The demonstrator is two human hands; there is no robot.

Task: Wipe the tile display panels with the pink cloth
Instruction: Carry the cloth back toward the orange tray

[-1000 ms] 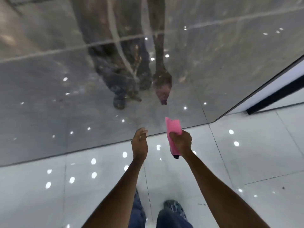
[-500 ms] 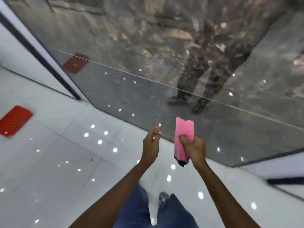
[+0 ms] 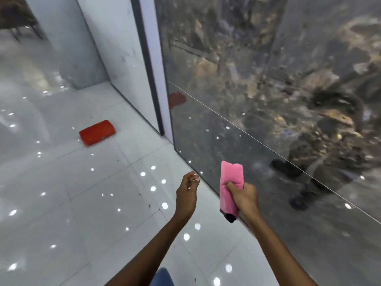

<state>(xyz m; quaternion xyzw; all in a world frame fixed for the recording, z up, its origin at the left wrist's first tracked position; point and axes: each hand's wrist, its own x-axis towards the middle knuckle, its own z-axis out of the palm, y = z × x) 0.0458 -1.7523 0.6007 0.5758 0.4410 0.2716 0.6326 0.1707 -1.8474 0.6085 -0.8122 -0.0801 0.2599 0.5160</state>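
My right hand (image 3: 243, 196) grips a folded pink cloth (image 3: 230, 182) upright, its dark lower end hanging below my fist. The cloth is held in front of the bottom edge of a glossy dark marbled tile display panel (image 3: 268, 79) that fills the right side of the view and mirrors my legs. My left hand (image 3: 186, 193) hovers to the left of the cloth over the floor, fingers loosely curled and holding nothing. Neither hand touches the panel.
A red flat case (image 3: 97, 132) lies on the glossy white tiled floor (image 3: 82, 203) at left. A white strip with a dark frame (image 3: 151, 65) borders the panel's left edge, beside a pale grey panel (image 3: 115, 44). Ceiling lights reflect off the floor.
My view has swung left along the dark panel, bringing its left edge, the pale panel and the red case into sight. Both hands keep the same pose, the cloth still in my right hand.
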